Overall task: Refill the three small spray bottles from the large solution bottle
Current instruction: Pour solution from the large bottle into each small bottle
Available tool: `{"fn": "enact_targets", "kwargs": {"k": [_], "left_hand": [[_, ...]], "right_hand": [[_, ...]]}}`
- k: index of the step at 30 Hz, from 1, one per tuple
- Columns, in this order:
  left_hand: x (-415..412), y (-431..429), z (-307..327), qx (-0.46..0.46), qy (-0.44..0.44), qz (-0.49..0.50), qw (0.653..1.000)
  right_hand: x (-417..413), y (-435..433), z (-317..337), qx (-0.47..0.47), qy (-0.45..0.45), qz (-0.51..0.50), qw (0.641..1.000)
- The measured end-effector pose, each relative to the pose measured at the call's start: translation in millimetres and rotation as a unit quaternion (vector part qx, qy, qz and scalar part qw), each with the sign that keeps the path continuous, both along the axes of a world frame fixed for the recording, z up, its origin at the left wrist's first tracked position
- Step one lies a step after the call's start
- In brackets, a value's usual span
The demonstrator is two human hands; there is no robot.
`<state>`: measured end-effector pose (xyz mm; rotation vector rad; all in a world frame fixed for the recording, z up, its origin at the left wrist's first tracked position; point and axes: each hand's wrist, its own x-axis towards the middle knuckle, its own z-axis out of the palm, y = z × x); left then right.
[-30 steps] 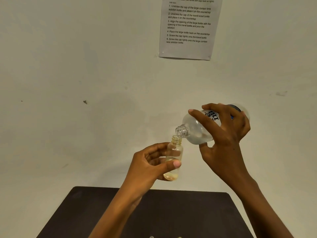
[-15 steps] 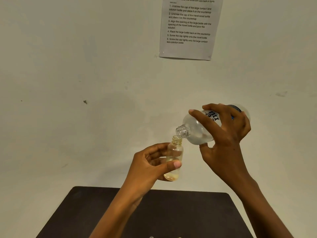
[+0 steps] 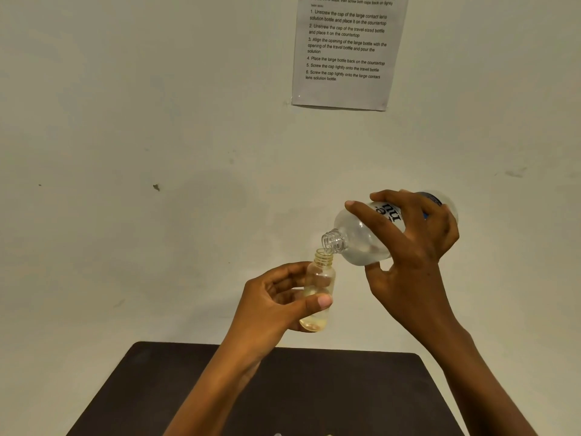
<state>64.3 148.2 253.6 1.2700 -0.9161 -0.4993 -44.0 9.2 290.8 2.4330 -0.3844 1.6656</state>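
My left hand grips a small clear yellowish bottle, uncapped and upright, held in the air above the table. It has liquid in its lower part. My right hand holds the large clear solution bottle, tipped down to the left. Its open threaded neck sits just above and touching the small bottle's mouth. Clear liquid lies in the large bottle's lower shoulder. The other small bottles are out of view.
A dark table with rounded corners lies below my arms. A printed instruction sheet hangs on the pale wall behind. Two small pale tips show at the bottom edge.
Almost nothing has moved; both hands keep the same pouring pose, and the large bottle stays tipped over the small one.
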Motion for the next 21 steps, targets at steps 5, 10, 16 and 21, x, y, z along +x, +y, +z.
{"fn": "enact_targets", "kwargs": {"k": [5,10,16,21], "left_hand": [[-0.5,0.6,0.3,0.001,-0.004,-0.003,1.0],[-0.7,0.6,0.5,-0.004,-0.001,-0.001,1.0],[-0.3,0.7,0.8,-0.005,0.003,0.001,1.0],[-0.6,1.0,0.7,-0.001,-0.001,-0.001,1.0]], "right_hand": [[-0.9,0.4,-0.5,0.006,0.003,0.001,1.0],[-0.6,0.0,-0.3,0.002,0.0,0.005,1.0],[-0.9,0.7,0.0,-0.001,-0.003,0.004,1.0],[-0.9,1.2,0.0,-0.003,-0.005,0.0,1.0]]}}
